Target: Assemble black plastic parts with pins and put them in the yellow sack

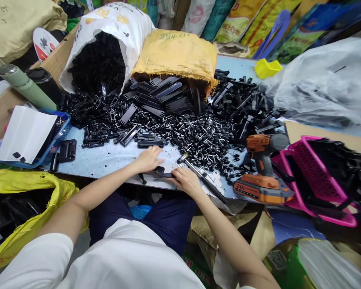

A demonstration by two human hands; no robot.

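My left hand (149, 159) lies on the pale blue table (102, 160), fingers curled over one end of a flat black plastic part (161, 174) at the front edge. My right hand (185, 179) grips the other end of that part, fingers closed on it. A metal hand tool (198, 172) with a black handle lies just right of my right hand. A heap of small black screws or rivets (198, 136) spreads behind both hands, with longer black plastic strips (159, 100) farther back.
An orange cordless drill (263, 168) stands at the right front. A pink basket (315, 180) of black parts sits further right. A white sack (108, 44) and a yellow sack (177, 52) spill black parts at the back. A blue tray (60, 128) with white paper and a green bottle (24, 84) are at left.
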